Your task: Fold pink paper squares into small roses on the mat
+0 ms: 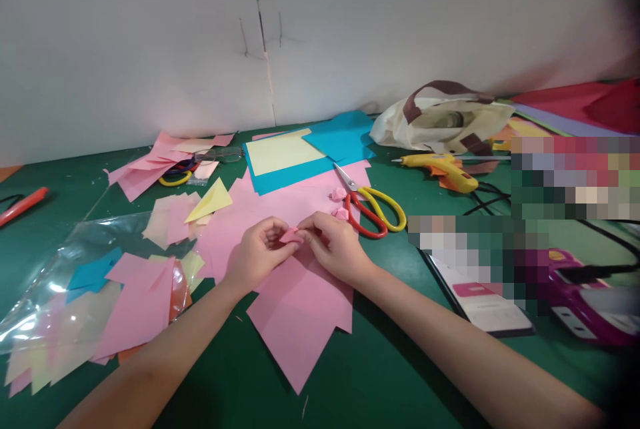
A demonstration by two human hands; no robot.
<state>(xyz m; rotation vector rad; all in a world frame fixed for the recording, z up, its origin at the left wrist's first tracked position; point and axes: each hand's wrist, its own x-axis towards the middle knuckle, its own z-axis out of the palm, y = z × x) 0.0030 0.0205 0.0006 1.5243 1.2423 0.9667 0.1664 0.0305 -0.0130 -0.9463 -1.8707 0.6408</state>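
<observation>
Between my two hands is a small folded piece of pink paper (pixel 290 236). My left hand (pixel 265 249) pinches its left side between thumb and fingers. On the other side, my right hand (pixel 333 245) grips the right end with thumb and forefinger. Both hands are above larger pink paper sheets (pixel 305 322) spread on the green table. Just beyond my right hand lie two small folded pink paper pieces (pixel 340 204). Scissors (pixel 367 199) with one red and one yellow handle rest beside them, blades pointing away and left.
Blue sheets (pixel 345 135) and a cream sheet (pixel 280 151) lie behind. Left are a clear plastic bag (pixel 45 275) with paper pieces and a red-handled tool (pixel 25 205). Right are a yellow glue gun (pixel 440 165), its black cord, a cloth bag (pixel 400 125), a phone (pixel 495 309) and a purple device (pixel 590 302).
</observation>
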